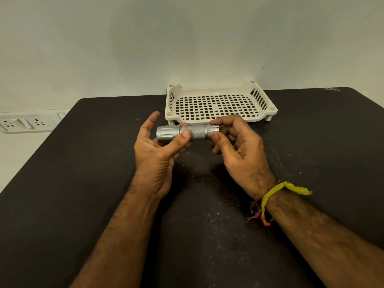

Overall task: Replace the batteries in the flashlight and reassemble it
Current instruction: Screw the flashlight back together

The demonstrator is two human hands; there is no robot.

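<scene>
Flashlight held level between both hands, above the worktop.

Nearest me, my left hand (158,146) pinches the flashlight (188,133) behind its wide head, thumb on the knurled barrel, other fingers spread loose. My right hand (234,142) grips the tail end between thumb and fingertips. The long axis runs left to right across my view, head left, tail cap right, so I judge any unscrewing falls to the right hand while the left steadies. It looks fully assembled; no batteries show. Beyond sits an empty white perforated tray (268,110) on the dark worktop (104,183), against the wall.
</scene>
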